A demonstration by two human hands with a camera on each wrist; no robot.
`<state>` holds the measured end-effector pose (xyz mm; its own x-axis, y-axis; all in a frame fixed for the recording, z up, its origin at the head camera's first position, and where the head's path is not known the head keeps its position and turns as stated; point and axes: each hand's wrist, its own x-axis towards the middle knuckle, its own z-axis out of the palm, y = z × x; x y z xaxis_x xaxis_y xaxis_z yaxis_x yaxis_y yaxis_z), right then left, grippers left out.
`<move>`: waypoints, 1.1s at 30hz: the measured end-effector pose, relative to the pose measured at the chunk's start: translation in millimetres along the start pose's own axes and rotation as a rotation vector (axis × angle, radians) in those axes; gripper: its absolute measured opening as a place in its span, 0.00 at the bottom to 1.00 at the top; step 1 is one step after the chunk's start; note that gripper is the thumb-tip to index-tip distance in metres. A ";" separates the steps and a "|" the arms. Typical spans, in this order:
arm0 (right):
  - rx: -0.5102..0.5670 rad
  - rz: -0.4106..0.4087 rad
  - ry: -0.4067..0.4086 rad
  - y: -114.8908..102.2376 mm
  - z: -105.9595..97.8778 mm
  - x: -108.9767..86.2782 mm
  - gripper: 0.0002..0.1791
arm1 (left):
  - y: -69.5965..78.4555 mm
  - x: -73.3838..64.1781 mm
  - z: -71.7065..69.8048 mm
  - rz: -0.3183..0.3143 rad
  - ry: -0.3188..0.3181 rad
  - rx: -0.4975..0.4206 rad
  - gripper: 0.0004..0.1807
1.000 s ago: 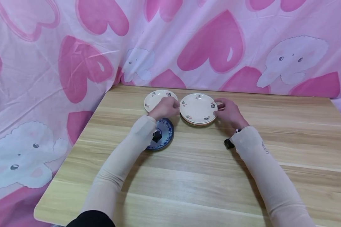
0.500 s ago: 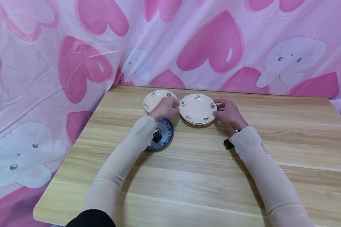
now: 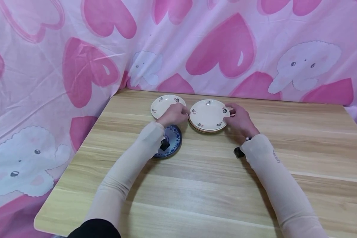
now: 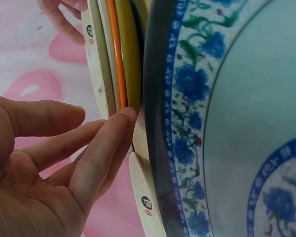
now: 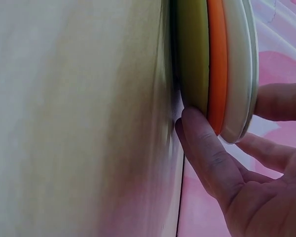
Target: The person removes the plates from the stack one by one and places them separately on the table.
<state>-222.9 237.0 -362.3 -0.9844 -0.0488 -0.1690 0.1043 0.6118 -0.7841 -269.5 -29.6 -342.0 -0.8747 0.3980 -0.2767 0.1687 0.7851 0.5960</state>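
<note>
A stack of plates (image 3: 209,115) lies on the far part of the table, with a cream plate with small printed motifs on top. Under it, orange and yellow-green rims (image 5: 193,54) show. My right hand (image 3: 241,119) holds the stack's right side, thumb at the top plate's rim and fingertips at the lowest rim. On the other side, my left hand (image 3: 174,114) touches the lower rims with outstretched fingertips, its thumb apart. Beneath the left wrist lies a blue flowered plate (image 4: 190,84), partly covered by the sleeve. Behind the left hand is another cream plate (image 3: 160,105).
The wooden table (image 3: 196,198) ends at the back against a pink curtain (image 3: 220,49) printed with hearts and white animals. A second curtain face (image 3: 47,66) runs along the left side. Black wrist cameras (image 3: 239,152) hang below both wrists.
The top cream plate has slid slightly right over the plates below, showing more of their left rims. Both hands keep nearly the same places.
</note>
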 end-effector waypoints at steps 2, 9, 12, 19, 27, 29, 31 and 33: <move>-0.016 0.000 0.006 1.3 -0.8 -0.3 0.40 | 0.3 1.7 1.4 0.008 -0.010 0.021 0.23; -0.065 -0.016 0.032 2.0 -2.8 -2.3 0.39 | 5.4 3.0 4.5 0.022 -0.016 0.066 0.23; -0.100 -0.024 0.046 1.7 -3.2 -3.6 0.35 | 7.3 3.0 5.5 0.012 -0.014 0.085 0.23; -0.111 0.051 0.026 1.7 -3.0 -8.8 0.32 | 7.5 5.1 12.4 -0.006 -0.005 0.112 0.21; -0.125 0.071 0.038 3.1 -7.2 -13.0 0.33 | 10.6 7.4 17.9 0.031 0.035 0.192 0.19; -0.123 0.052 0.055 1.7 -8.6 -11.8 0.32 | 11.3 7.5 16.2 0.017 0.042 0.196 0.19; -0.099 0.028 0.079 -0.4 -9.3 -9.4 0.32 | 11.1 7.2 13.5 0.004 0.049 0.199 0.20; -0.056 0.010 0.097 -2.7 -8.0 -6.7 0.31 | 9.4 5.6 11.3 -0.007 0.062 0.207 0.20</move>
<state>-217.7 242.0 -354.3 -0.9927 0.0322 -0.1162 0.1088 0.6549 -0.7479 -267.7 -14.6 -346.5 -0.9014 0.3670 -0.2297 0.2466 0.8712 0.4245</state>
